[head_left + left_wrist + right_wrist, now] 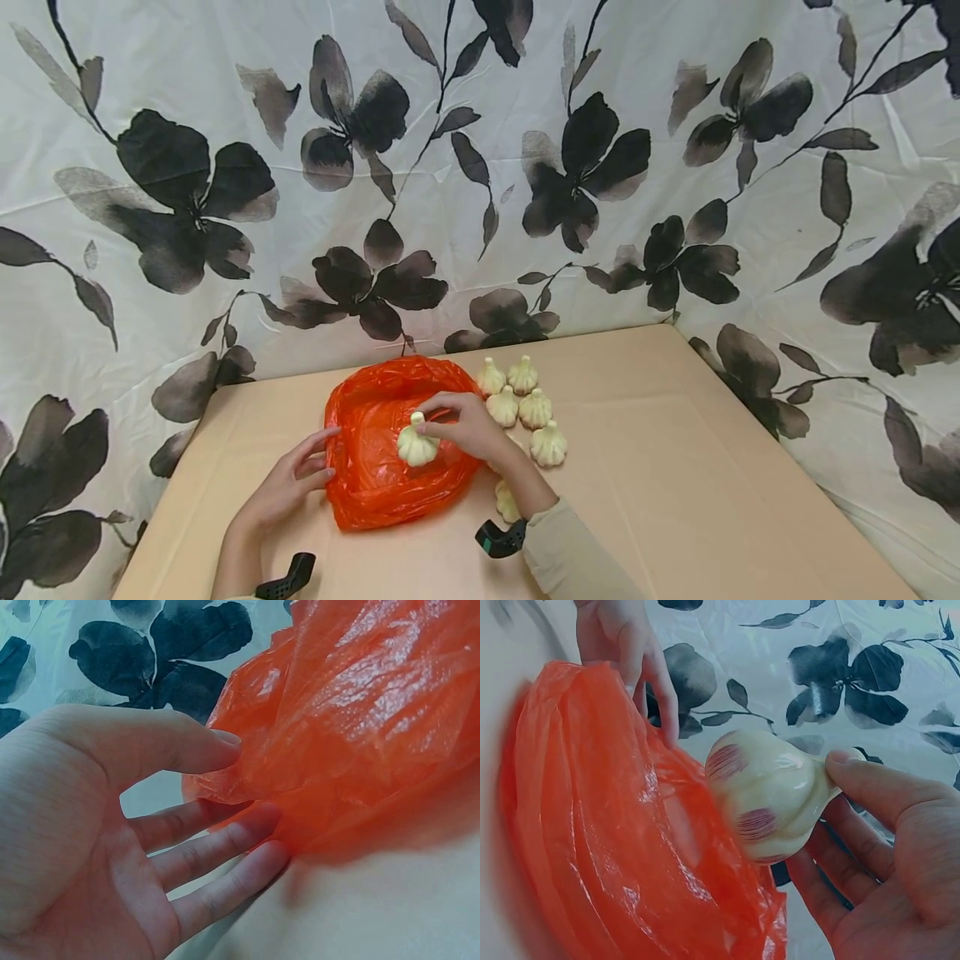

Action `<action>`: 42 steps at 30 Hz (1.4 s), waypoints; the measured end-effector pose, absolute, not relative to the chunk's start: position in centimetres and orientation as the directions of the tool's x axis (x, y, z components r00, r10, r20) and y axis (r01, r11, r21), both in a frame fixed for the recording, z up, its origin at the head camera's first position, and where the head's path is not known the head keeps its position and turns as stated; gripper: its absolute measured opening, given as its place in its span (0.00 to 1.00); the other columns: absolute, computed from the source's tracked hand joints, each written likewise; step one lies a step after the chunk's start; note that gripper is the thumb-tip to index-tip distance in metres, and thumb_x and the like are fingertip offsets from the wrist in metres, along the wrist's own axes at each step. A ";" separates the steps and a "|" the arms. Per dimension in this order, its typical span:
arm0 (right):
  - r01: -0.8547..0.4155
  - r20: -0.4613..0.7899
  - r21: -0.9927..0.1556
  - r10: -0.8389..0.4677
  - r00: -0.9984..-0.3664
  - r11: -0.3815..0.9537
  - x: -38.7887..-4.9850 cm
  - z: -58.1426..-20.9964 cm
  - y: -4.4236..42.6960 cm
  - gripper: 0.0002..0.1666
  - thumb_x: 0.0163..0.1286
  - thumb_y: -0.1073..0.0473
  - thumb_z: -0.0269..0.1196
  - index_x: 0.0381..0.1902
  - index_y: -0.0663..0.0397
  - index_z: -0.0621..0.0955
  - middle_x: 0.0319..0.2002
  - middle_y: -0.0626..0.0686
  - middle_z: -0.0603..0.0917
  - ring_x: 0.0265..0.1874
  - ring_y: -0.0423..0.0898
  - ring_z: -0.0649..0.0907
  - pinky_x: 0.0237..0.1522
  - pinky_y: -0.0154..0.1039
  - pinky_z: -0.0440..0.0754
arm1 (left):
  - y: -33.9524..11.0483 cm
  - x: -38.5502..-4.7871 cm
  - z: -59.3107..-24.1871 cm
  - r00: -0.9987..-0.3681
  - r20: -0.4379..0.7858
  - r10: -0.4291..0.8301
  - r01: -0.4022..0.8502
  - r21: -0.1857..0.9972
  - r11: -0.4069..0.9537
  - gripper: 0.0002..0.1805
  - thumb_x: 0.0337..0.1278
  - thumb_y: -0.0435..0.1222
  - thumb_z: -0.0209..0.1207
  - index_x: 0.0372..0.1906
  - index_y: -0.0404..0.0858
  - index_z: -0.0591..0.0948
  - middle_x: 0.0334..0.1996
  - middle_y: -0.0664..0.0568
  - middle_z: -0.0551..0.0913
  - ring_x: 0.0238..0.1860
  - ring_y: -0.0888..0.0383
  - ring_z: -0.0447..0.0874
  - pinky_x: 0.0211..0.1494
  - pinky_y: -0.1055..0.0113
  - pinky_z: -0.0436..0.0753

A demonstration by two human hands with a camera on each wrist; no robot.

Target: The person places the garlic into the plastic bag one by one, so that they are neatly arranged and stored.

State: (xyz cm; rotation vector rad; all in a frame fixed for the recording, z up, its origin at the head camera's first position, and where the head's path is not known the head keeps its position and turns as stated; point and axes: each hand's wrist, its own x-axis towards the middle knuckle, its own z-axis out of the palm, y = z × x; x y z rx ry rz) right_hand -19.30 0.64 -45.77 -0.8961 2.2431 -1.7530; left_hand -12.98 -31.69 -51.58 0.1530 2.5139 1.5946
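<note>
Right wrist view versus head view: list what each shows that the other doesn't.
Only the right wrist view: purple patches on the held garlic.
Only the head view: the loose garlic bulbs on the table.
Both: the right hand holding garlic, the left hand at the red bag, and the flowered cloth.

The head view is bright; wrist views dimmer, bluish; bag (352,735) glares.

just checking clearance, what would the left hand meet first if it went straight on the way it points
Most likely the side of the red plastic bag. The left hand points at it and seems to touch it, though exact contact is hard to judge.
</note>
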 end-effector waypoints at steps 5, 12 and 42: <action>-0.359 0.223 -0.920 -0.542 -0.810 0.158 -19.3 -46.0 0.1 0.11 0.60 0.53 0.70 0.42 0.43 0.86 0.42 0.46 0.86 0.40 0.37 0.82 0.45 0.35 0.82 | -31.6 -12.9 -51.6 -0.981 -0.082 0.174 -0.001 0.907 0.421 0.35 0.62 0.39 0.60 0.73 0.47 0.61 0.68 0.36 0.64 0.61 0.40 0.73 0.54 0.66 0.80; -0.377 0.230 -0.912 -0.562 -0.795 0.161 -19.1 -46.2 -0.6 0.13 0.61 0.54 0.69 0.44 0.48 0.86 0.41 0.48 0.87 0.39 0.36 0.82 0.44 0.33 0.82 | -31.5 -12.9 -51.7 -0.982 -0.078 0.171 0.003 0.904 0.427 0.35 0.62 0.39 0.60 0.73 0.47 0.61 0.68 0.36 0.64 0.60 0.40 0.73 0.54 0.66 0.79; -0.398 0.232 -0.902 -0.587 -0.776 0.169 -18.9 -46.9 -2.9 0.13 0.60 0.52 0.70 0.43 0.46 0.86 0.40 0.43 0.87 0.39 0.33 0.80 0.44 0.29 0.80 | -31.6 -12.8 -52.0 -0.974 -0.017 0.225 0.071 0.924 0.377 0.35 0.64 0.36 0.58 0.73 0.39 0.60 0.66 0.32 0.64 0.53 0.65 0.78 0.48 0.71 0.81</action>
